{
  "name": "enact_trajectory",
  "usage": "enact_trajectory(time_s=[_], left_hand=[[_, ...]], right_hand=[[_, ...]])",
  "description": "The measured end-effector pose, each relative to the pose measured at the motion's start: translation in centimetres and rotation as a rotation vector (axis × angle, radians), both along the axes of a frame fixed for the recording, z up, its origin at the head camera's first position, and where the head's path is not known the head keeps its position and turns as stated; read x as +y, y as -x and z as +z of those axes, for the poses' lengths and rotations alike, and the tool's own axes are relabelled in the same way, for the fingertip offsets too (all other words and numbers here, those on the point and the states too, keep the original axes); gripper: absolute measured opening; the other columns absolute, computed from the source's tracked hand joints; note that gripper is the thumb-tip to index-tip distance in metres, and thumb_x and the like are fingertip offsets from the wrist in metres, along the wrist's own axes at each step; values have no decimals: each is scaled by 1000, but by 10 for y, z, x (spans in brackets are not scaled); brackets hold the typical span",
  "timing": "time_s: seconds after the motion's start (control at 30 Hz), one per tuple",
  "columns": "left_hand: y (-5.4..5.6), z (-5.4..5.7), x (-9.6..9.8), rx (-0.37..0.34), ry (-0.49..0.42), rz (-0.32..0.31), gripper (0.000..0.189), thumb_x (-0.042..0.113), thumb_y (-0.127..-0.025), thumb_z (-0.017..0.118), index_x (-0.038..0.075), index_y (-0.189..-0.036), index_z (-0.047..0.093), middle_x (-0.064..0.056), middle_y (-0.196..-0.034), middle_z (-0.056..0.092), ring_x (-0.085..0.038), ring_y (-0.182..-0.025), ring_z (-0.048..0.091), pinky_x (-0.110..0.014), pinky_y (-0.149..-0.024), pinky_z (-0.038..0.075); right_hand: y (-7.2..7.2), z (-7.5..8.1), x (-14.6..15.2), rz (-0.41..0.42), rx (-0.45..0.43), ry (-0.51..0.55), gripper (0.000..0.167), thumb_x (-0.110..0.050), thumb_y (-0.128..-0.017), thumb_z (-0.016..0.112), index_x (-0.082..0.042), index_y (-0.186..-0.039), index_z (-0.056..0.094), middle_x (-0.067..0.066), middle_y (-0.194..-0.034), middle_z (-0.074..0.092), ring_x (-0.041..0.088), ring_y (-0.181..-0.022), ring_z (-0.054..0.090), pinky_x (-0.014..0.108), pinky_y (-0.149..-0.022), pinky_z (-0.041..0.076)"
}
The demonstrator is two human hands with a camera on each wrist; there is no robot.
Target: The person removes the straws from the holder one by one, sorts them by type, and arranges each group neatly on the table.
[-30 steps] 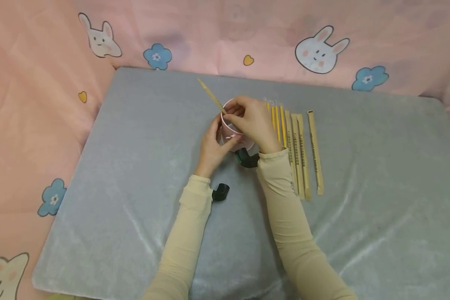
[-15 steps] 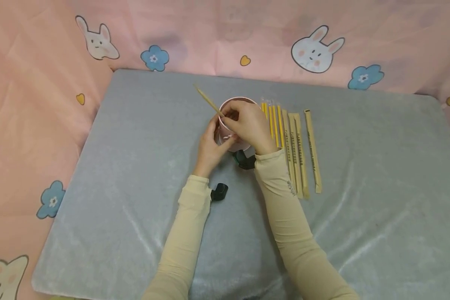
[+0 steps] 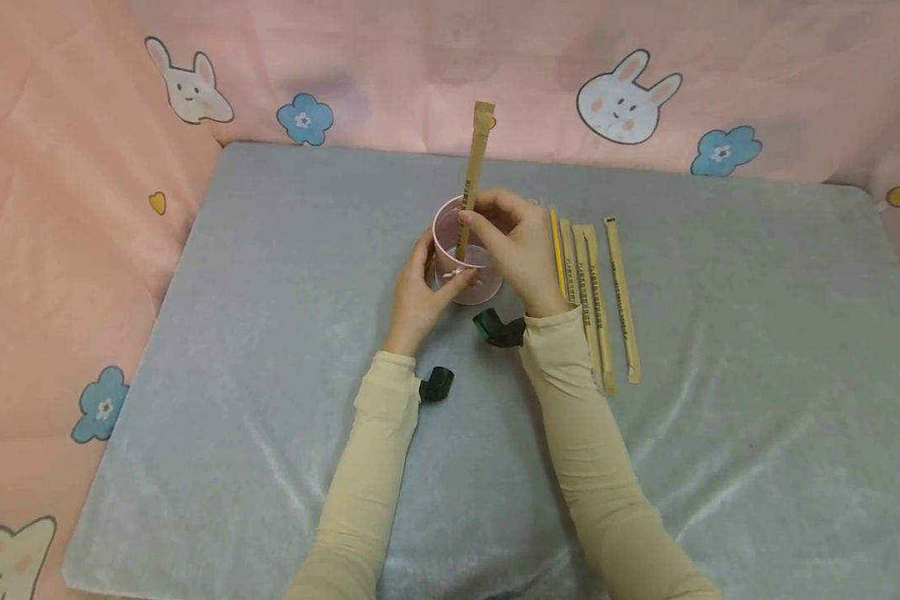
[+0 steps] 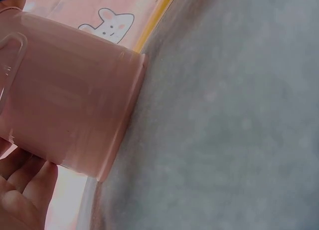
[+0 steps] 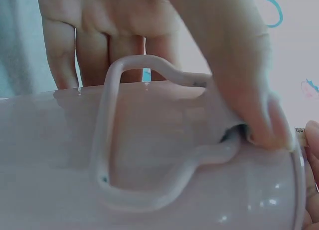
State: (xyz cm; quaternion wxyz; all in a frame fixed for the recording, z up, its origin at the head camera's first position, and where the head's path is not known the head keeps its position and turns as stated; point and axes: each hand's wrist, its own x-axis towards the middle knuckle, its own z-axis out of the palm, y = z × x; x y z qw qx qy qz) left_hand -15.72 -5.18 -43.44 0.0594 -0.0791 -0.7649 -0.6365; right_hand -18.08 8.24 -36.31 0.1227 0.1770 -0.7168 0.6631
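Upright on the table stands a pink, see-through plastic cup (image 3: 487, 287), its pink loop handle (image 5: 104, 135) large in the right wrist view. My left hand (image 3: 414, 296) grips the cup from the left, thumb on the front near the rim. In the left wrist view, the cup wall (image 4: 75, 95) hides part of that hand. My right hand (image 3: 516, 250) is over the cup's right rim and pinches a paper-wrapped straw (image 3: 476, 154) between thumb and fingers. The straw's lower end is inside the cup, its upper end high above the rim, leaning slightly right.
Right of the cup lie several paper-wrapped straws (image 3: 602, 317), one of them (image 3: 622, 308) a little apart. Beside them a yellow straw (image 3: 557, 250) shows, partly hidden by the right hand. A grey cloth (image 3: 270, 350) covers the table; a pink printed curtain (image 3: 420, 75) hangs behind.
The wrapped straw has swung from leaning left over the rim to nearly upright, its lower end now seen inside the cup. The right hand has turned with it; the left keeps its grip.
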Motion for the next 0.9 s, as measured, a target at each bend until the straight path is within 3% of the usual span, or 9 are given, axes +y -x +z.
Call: enact_trajectory(time_s=[0.37,0.6,0.9], left_hand=[[0,0,0,7,15,6,73,15,-81,76,2,-142,38,-14,-139,46,-16,-127,44,-19,-105,34],[1,-1,0,13,-9,3,74,13,-80,76,1,-142,37,-15,-139,46,-21,-128,43,-20,-106,33],[1,-1,1,19,-34,-1,73,11,-80,76,-1,-141,39,-17,-139,46,-22,-128,43,-21,-107,33]], right_hand=[[-8,11,12,-62,109,58,10,8,-85,64,15,-93,65,21,-90,68,18,-80,65,28,-72,54],[-19,24,26,-64,173,140,10,13,-84,62,17,-93,63,6,-90,70,21,-84,66,31,-78,55],[-32,35,41,-53,234,223,9,20,-81,59,20,-90,61,11,-88,69,26,-83,66,34,-79,55]])
